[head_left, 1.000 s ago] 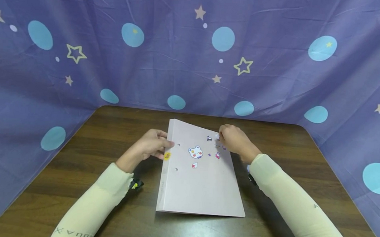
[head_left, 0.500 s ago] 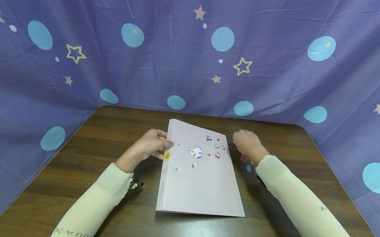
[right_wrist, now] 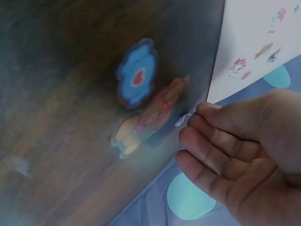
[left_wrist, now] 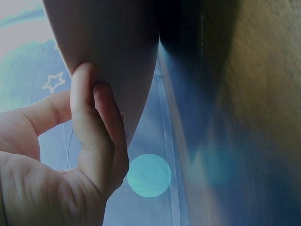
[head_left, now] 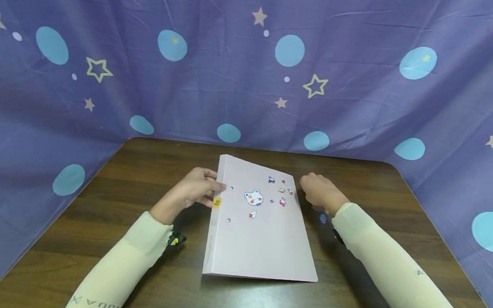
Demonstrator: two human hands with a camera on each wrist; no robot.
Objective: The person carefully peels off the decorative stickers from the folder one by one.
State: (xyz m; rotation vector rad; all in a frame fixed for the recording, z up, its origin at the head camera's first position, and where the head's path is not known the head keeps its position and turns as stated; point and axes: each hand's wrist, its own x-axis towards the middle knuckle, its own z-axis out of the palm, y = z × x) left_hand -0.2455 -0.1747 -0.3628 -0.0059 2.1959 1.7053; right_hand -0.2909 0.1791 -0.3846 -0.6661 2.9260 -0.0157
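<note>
A white folder (head_left: 262, 243) lies at a slant on the wooden table, with several small stickers and a bear-face sticker (head_left: 254, 197) on its cover. My left hand (head_left: 196, 186) grips its spine, thumb on top and fingers behind; the left wrist view shows the fingers against the folder. Beyond the folder's right edge, my right hand (head_left: 320, 190) is low over the table, thumb and forefinger together. In the right wrist view a small whitish sticker (right_wrist: 182, 120) shows right at those fingertips, pinched at its edge. The other fingers are curled.
A blue flower sticker (right_wrist: 137, 73) and a reddish-orange sticker (right_wrist: 155, 113) are on the table beside the right hand. A yellow label (head_left: 217, 202) marks the folder's spine. A purple curtain (head_left: 233, 79) with stars and dots surrounds the table (head_left: 160, 279).
My right hand has moved right, off the folder's upper right corner to the table beside it. A small red sticker now shows where its fingers were. The left hand stays put.
</note>
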